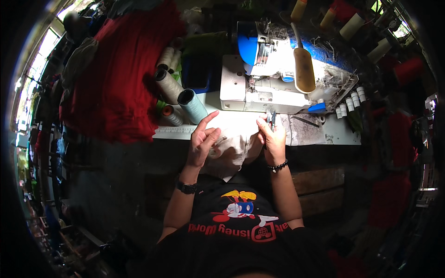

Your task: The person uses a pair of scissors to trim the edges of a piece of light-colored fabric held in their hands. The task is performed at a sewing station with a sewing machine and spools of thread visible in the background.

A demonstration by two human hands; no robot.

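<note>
Right fingers (263, 128) clamp small dark metal snips (273, 119), handles partly hidden. Left fingers (210, 118) stand apart beside crumpled white cloth (237, 147).

Two hands (203, 140) (274, 139), one sewing machine (273, 95)

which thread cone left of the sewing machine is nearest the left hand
The light-blue cone, its near end right by the left hand; the neighbouring cones lie farther left.

Dark snips (273, 120) in the right hand (275, 141)
</note>
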